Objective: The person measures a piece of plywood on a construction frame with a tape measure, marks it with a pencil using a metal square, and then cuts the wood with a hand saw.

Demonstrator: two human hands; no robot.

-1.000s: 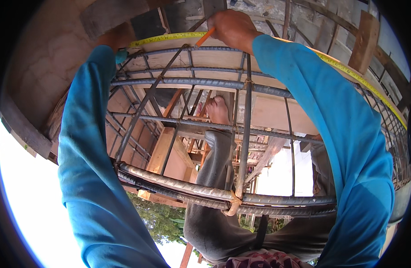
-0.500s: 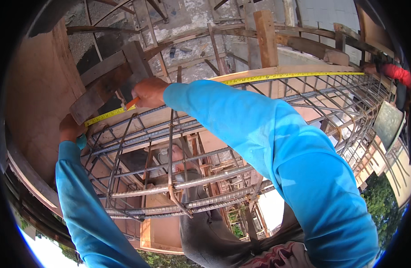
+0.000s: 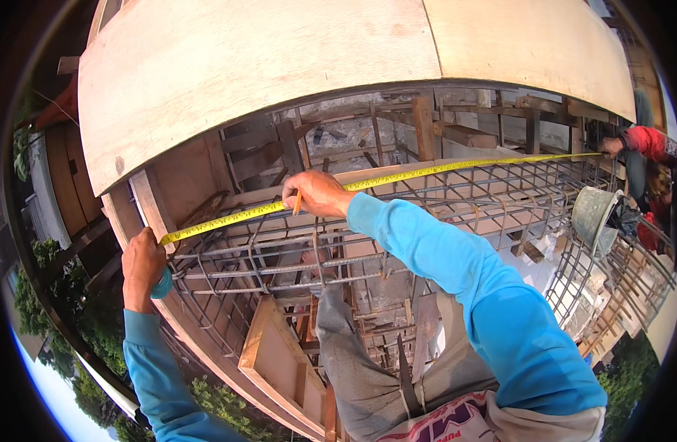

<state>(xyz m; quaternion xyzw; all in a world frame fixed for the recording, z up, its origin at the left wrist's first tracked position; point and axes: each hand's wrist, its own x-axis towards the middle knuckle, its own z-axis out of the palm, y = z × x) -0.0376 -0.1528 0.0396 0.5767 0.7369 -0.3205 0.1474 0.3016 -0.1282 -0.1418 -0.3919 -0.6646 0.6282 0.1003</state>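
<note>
A yellow tape measure's blade (image 3: 397, 174) is stretched along the edge of a rebar cage (image 3: 456, 210), running from the left to the far right. My left hand (image 3: 143, 261) is closed at the blade's left end, with a rounded teal piece, perhaps the tape's case, showing under the palm. My right hand (image 3: 320, 193) pinches an orange pencil (image 3: 298, 201), tilted almost upright, beside the blade. At the far right, another person's hand (image 3: 611, 146) in a red sleeve is at the blade's other end.
Plywood sheets (image 3: 279, 66) span the top. Below them, timber posts (image 3: 424, 129) and braces stand in the formwork. A grey bucket (image 3: 594, 217) sits on the bars at right. A wood-framed panel (image 3: 279, 361) leans below the cage, left of my legs.
The view has shifted, bringing in the plywood above and more of the other person. My right hand sits farther from my left along the tape, and the pencil has turned more upright.
</note>
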